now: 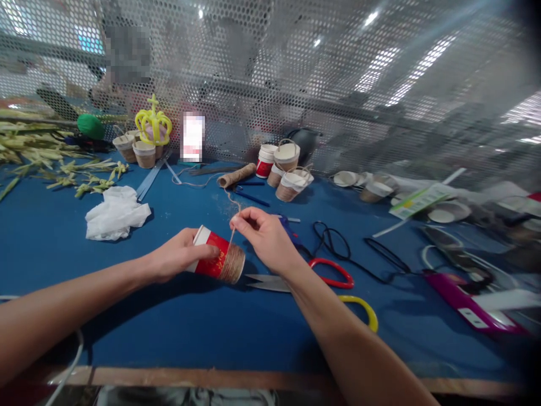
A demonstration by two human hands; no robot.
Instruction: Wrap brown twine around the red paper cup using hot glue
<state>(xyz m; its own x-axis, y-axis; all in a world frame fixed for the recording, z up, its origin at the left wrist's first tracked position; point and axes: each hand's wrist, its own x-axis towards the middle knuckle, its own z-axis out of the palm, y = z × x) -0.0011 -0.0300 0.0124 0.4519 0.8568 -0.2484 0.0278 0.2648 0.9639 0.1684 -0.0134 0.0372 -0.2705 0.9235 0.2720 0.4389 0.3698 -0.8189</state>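
My left hand (177,256) is wrapped round a red paper cup (213,258) lying on its side just above the blue table (169,321). Brown twine (234,264) is wound round the cup's bottom end. My right hand (266,237) pinches the strand of twine (231,203) just above the cup. That strand runs back to a twine spool (235,176) lying farther away on the table.
Scissors with red and yellow handles (333,279) lie under my right wrist. Twine-wrapped cups (287,177) stand behind, more cups and a yellow crown (153,125) at the back left. Crumpled white plastic (116,213), green stems (63,163), black cords (338,242), a purple tool (465,301) and a mesh screen (296,67) surround.
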